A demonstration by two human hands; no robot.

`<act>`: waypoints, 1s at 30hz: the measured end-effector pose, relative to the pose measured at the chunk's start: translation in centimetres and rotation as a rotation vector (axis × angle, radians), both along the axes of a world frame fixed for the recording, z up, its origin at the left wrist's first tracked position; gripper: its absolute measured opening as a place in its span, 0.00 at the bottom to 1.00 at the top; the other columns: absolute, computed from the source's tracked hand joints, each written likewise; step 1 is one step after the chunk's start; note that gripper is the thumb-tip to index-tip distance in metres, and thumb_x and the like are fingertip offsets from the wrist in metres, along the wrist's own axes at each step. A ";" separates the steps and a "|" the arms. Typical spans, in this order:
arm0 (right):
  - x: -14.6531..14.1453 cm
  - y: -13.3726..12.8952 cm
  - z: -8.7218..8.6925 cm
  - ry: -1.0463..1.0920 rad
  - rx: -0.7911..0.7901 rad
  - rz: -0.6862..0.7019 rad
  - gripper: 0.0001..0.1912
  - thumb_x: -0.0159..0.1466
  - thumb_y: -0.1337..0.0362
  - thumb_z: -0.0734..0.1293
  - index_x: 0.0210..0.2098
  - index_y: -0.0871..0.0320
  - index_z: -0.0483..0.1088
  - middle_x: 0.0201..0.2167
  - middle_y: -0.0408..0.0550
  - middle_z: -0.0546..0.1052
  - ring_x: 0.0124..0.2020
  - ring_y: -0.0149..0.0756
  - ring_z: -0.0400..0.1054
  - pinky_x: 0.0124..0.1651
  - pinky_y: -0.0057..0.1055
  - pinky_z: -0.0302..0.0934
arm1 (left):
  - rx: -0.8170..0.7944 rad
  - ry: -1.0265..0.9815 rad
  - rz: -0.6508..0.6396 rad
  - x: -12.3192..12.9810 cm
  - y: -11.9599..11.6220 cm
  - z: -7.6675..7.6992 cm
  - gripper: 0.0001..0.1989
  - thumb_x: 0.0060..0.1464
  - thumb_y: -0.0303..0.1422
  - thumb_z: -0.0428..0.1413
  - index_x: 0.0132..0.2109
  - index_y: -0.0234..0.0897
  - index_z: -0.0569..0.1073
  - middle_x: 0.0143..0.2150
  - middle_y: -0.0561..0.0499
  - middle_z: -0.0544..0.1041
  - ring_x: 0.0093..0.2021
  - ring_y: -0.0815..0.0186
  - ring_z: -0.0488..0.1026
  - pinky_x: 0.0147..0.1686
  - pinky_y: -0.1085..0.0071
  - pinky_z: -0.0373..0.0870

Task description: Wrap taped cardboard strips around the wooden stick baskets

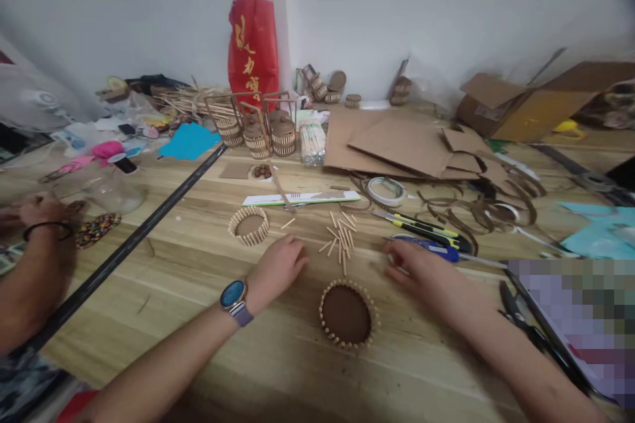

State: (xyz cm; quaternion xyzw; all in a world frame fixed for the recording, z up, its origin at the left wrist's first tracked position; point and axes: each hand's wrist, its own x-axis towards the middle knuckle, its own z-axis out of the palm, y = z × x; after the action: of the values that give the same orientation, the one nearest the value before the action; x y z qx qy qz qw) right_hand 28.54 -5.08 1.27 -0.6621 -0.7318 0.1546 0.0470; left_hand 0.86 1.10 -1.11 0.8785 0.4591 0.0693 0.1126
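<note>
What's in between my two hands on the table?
A loose pile of little sticks lies on the table between your left hand and your right hand. You can see it in the head view.

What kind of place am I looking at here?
Probably a craft workshop or shared hobby table: loose wooden sticks, small stick-walled baskets, and a cutter beside cut cardboard suggest handmade work.

Plain bright red bag (254, 46)
</note>
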 end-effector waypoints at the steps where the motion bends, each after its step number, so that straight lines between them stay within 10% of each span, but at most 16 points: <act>1: -1.1 1.0 0.2 0.009 -0.043 0.035 0.14 0.64 0.64 0.65 0.49 0.59 0.69 0.42 0.53 0.78 0.41 0.41 0.74 0.44 0.33 0.65 | -0.014 -0.014 -0.021 0.7 0.1 0.0 0.06 0.60 0.27 0.56 0.45 0.33 0.75 0.45 0.43 0.76 0.46 0.56 0.73 0.47 0.63 0.70; 8: -5.8 7.0 -0.7 -0.032 -0.178 0.148 0.14 0.66 0.59 0.68 0.46 0.60 0.72 0.44 0.49 0.77 0.42 0.37 0.73 0.45 0.39 0.69 | -0.034 -0.078 -0.103 5.8 2.5 -0.7 0.07 0.61 0.25 0.53 0.40 0.36 0.77 0.41 0.47 0.77 0.42 0.62 0.75 0.42 0.70 0.70; 14: -5.7 9.0 -0.9 0.017 -0.060 0.079 0.13 0.68 0.59 0.66 0.48 0.60 0.71 0.44 0.49 0.76 0.42 0.36 0.72 0.45 0.39 0.68 | 0.040 -0.035 0.030 4.3 3.8 0.6 0.11 0.64 0.24 0.49 0.46 0.33 0.75 0.47 0.44 0.76 0.50 0.60 0.72 0.51 0.66 0.68; 21: -3.9 3.8 0.1 0.155 -0.027 0.144 0.08 0.66 0.61 0.62 0.40 0.56 0.71 0.34 0.47 0.79 0.34 0.36 0.72 0.36 0.30 0.60 | 0.011 0.128 0.239 -0.4 2.6 1.0 0.06 0.61 0.25 0.55 0.43 0.27 0.75 0.46 0.38 0.75 0.48 0.56 0.73 0.50 0.56 0.71; 26: -3.8 -0.1 -0.1 0.216 -0.035 0.127 0.12 0.65 0.60 0.60 0.42 0.57 0.71 0.35 0.51 0.78 0.33 0.38 0.73 0.34 0.31 0.62 | -0.039 0.113 0.252 1.4 4.1 -0.1 0.14 0.64 0.37 0.56 0.53 0.34 0.72 0.50 0.45 0.75 0.46 0.60 0.75 0.46 0.57 0.75; 30: -4.1 -1.8 0.0 0.299 0.002 0.017 0.16 0.66 0.56 0.57 0.42 0.58 0.70 0.36 0.53 0.78 0.31 0.38 0.73 0.32 0.31 0.61 | -0.039 -0.014 0.153 4.1 4.8 0.3 0.08 0.63 0.27 0.54 0.48 0.31 0.74 0.46 0.45 0.78 0.47 0.61 0.75 0.49 0.60 0.73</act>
State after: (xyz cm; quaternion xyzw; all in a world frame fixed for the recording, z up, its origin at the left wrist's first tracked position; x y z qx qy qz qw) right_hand 24.47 -6.87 1.24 -0.6256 -0.7222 0.2511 0.1547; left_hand 4.94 5.90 -0.86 0.8381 0.5252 0.0748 0.1273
